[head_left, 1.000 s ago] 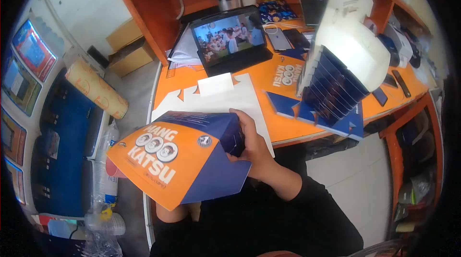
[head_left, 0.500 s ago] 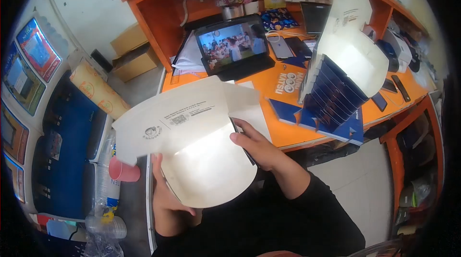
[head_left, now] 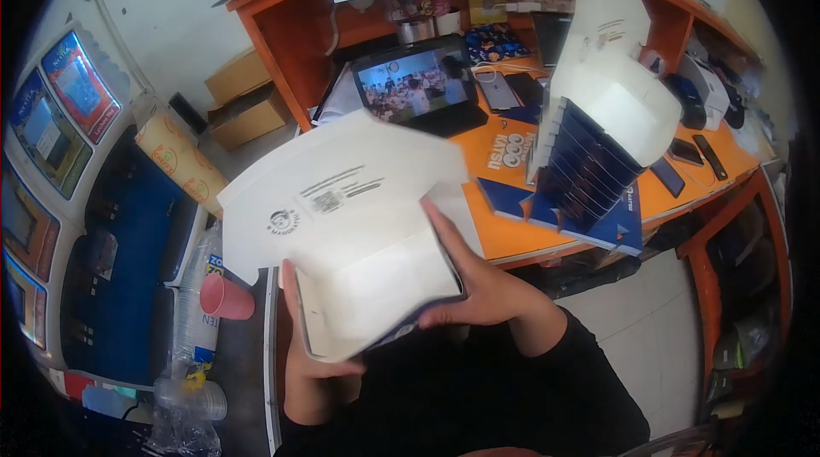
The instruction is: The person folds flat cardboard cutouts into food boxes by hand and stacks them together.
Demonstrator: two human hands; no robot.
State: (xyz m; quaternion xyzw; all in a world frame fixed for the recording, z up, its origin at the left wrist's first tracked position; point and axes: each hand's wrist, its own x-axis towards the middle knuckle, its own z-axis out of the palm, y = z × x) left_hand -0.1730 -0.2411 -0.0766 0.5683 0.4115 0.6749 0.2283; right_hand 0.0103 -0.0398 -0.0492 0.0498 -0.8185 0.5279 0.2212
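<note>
close in, the left hand (head_left: 309,365) and right hand (head_left: 485,293) have their fingers clasped around opposite sides of a white-lined box (head_left: 384,273), its walls raised, its lid (head_left: 342,175) open. beyond, on the orange surface (head_left: 525,243), a stack of nested, open boxes (head_left: 589,168) stands over flat, unfolded blanks (head_left: 602,232).

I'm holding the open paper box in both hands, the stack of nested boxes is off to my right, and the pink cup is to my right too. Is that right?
Not quite: the head view shows the pink cup to your left. Both hands do hold the open paper box, and the stack of nested boxes is off to your right.
</note>
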